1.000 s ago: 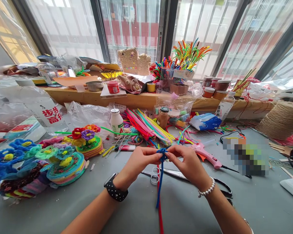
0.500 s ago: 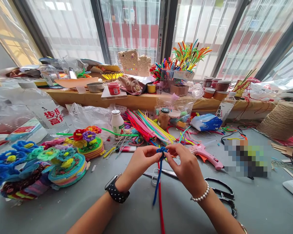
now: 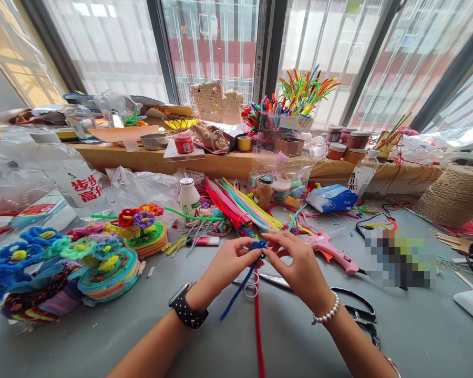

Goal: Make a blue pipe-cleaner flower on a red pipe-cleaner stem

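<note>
Above the tabletop (image 3: 429, 336), the left hand (image 3: 225, 265) and right hand (image 3: 302, 265) are each closed in a pinch on a blue fuzzy stem (image 3: 242, 286). Its looped end sits between them, partly covered, so the exact form appears uncertain. Its loose tail slants toward the left wrist. A red stem (image 3: 258, 325) lies below.

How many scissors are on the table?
2: small silver scissors by the red pipe cleaner, and big black-handled scissors partly hidden by the right hand. More may be hidden.
</note>
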Tool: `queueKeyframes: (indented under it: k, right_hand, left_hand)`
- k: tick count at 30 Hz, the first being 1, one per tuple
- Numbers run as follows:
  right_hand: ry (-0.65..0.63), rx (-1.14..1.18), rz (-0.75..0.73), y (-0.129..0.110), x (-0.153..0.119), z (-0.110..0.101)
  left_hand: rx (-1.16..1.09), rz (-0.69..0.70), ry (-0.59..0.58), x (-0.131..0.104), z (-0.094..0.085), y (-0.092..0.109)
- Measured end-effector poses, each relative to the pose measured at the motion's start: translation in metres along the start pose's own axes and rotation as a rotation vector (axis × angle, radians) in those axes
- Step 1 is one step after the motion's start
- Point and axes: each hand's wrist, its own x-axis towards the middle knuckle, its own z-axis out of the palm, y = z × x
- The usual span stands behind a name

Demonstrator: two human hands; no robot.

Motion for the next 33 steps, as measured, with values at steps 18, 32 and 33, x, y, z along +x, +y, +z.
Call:
queueKeyframes:
  k: [18, 32, 33]
  right_hand:
    - [-0.081, -0.27, -0.048, 0.005, -0.002, 0.0]
    - [0.214, -0.555, -0.207, 0.003, -0.009, 0.025]
    - [0.211, -0.533, -0.193, 0.003, -0.009, 0.024]
  left_hand:
    - [0.411, 0.187, 0.13, -0.001, 0.0, -0.007]
    - [0.179, 0.056, 0.139, -0.001, 0.001, -0.002]
    - [0.201, 0.073, 0.13, 0.0, 0.0, -0.002]
